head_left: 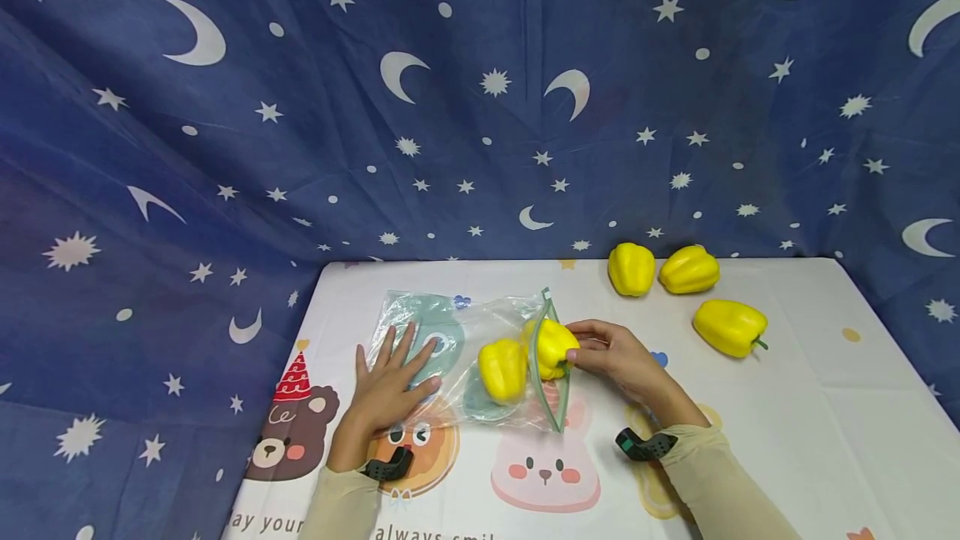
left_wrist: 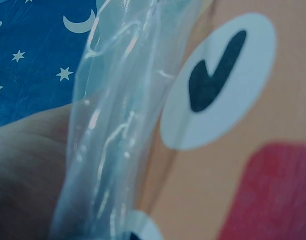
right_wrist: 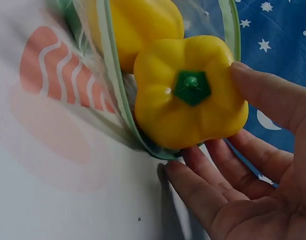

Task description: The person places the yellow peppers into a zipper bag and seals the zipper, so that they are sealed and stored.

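Observation:
A clear zip bag [head_left: 480,315] with a green-edged mouth lies on the table, its opening facing right. One yellow bell pepper [head_left: 502,372] is inside it. My right hand [head_left: 618,361] holds a second yellow bell pepper [head_left: 557,347] at the mouth, thumb on one side and fingers beneath. In the right wrist view this pepper [right_wrist: 157,110] shows its green stem end, partly within the green rim [right_wrist: 118,70]. My left hand [head_left: 390,390] rests on the closed end of the bag, fingers spread. The left wrist view shows crinkled plastic [left_wrist: 113,140] beside that hand.
Three more yellow bell peppers sit at the back right: one upright [head_left: 632,269], one beside it [head_left: 690,270], and one lying nearer [head_left: 729,327]. A printed white cloth [head_left: 810,440] covers the table. Behind hangs a blue curtain [head_left: 465,15] with moons and stars.

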### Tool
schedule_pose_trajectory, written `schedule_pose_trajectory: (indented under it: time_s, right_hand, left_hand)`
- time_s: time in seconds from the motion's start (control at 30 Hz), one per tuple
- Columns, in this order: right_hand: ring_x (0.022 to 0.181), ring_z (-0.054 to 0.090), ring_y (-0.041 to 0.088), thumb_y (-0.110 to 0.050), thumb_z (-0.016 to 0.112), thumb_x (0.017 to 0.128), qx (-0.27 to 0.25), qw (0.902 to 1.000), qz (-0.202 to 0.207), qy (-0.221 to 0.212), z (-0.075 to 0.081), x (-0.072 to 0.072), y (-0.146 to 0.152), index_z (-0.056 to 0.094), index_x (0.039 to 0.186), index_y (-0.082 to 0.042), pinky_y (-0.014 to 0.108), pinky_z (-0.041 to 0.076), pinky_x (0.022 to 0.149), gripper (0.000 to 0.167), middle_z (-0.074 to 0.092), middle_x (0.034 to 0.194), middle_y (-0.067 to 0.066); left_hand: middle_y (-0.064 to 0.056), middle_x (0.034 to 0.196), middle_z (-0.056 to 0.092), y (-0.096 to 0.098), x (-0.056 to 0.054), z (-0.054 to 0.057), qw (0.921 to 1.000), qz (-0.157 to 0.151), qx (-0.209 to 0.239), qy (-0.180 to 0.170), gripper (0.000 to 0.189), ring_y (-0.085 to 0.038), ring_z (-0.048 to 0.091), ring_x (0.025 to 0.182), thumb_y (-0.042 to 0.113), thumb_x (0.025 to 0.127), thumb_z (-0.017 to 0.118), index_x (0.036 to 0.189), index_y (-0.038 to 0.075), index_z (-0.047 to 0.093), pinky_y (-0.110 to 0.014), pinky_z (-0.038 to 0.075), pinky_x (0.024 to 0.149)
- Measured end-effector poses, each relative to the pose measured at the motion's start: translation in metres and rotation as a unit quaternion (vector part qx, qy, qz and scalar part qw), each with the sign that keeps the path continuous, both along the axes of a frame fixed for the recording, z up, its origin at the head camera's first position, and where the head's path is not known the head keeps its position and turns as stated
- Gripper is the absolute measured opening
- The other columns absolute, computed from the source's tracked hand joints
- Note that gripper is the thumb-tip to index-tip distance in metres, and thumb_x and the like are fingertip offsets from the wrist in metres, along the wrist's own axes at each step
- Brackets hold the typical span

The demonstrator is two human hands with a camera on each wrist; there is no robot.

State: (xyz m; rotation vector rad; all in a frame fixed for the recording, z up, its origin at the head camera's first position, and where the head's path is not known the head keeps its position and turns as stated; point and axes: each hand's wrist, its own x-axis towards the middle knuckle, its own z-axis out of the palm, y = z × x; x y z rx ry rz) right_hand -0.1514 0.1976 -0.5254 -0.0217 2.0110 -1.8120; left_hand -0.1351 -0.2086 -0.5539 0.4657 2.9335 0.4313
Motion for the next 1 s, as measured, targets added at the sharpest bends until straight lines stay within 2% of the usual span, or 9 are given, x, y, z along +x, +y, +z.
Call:
schedule_pose_trajectory:
  time_s: [0.1,0.23,0.47,0.7,0.83,1.0]
  right_hand:
    - [0.111,0.069,0.020,-0.022,0.082,0.088,-0.023,0.9997,-0.006,-0.006,0.000,0.000,-0.002,0.053,0.143,-0.003,0.030,0.060,0.092,0.065,0.065,0.132,0.018]
    - [0.116,0.069,0.017,-0.020,0.080,0.090,-0.043,0.9990,-0.007,0.008,0.001,0.001,-0.005,0.055,0.145,-0.004,0.028,0.058,0.095,0.063,0.064,0.138,0.018]
    - [0.110,0.070,0.015,-0.021,0.077,0.093,-0.035,0.9990,-0.017,0.020,0.000,-0.002,-0.011,0.054,0.141,-0.003,0.032,0.060,0.093,0.057,0.064,0.134,0.020]
    - [0.108,0.071,0.014,-0.024,0.076,0.094,-0.046,0.9974,-0.050,0.025,-0.001,-0.003,-0.019,0.055,0.140,0.000,0.036,0.060,0.092,0.056,0.065,0.135,0.022]
    - [0.109,0.070,0.012,-0.024,0.075,0.095,-0.051,0.9968,-0.058,0.018,-0.003,-0.003,-0.022,0.055,0.141,-0.001,0.034,0.060,0.094,0.055,0.065,0.135,0.020]
    - [0.113,0.069,0.012,-0.019,0.074,0.095,-0.059,0.9968,-0.050,0.020,-0.002,0.000,-0.026,0.054,0.142,-0.001,0.030,0.059,0.093,0.054,0.062,0.139,0.022]
  left_hand:
    - [0.000,0.174,0.003,0.000,0.000,0.000,1.0000,0.000,0.001,-0.001,0.072,-0.036,-0.004,0.161,0.070,0.097,0.046,0.160,0.040,0.029,-0.078,-0.009,0.116]
    - [0.000,0.174,0.002,0.000,-0.001,0.000,1.0000,0.001,-0.001,-0.003,0.072,-0.036,-0.004,0.160,0.071,0.097,0.046,0.160,0.040,0.028,-0.078,-0.010,0.116]
    - [0.001,0.174,0.002,0.001,-0.001,0.000,1.0000,0.003,-0.001,-0.003,0.072,-0.036,-0.004,0.160,0.071,0.096,0.045,0.160,0.041,0.027,-0.078,-0.010,0.116]
    - [0.000,0.174,0.002,0.000,-0.001,0.000,1.0000,0.004,-0.002,-0.002,0.072,-0.036,-0.004,0.161,0.071,0.097,0.045,0.160,0.042,0.027,-0.078,-0.010,0.116]
    - [0.000,0.174,0.002,0.000,-0.001,0.000,1.0000,0.004,0.000,-0.001,0.072,-0.036,-0.004,0.160,0.071,0.097,0.045,0.160,0.041,0.027,-0.078,-0.010,0.116]
    - [0.000,0.174,0.003,0.000,-0.001,0.000,1.0000,0.002,0.000,0.001,0.071,-0.037,-0.003,0.160,0.071,0.097,0.045,0.160,0.041,0.027,-0.078,-0.009,0.116]
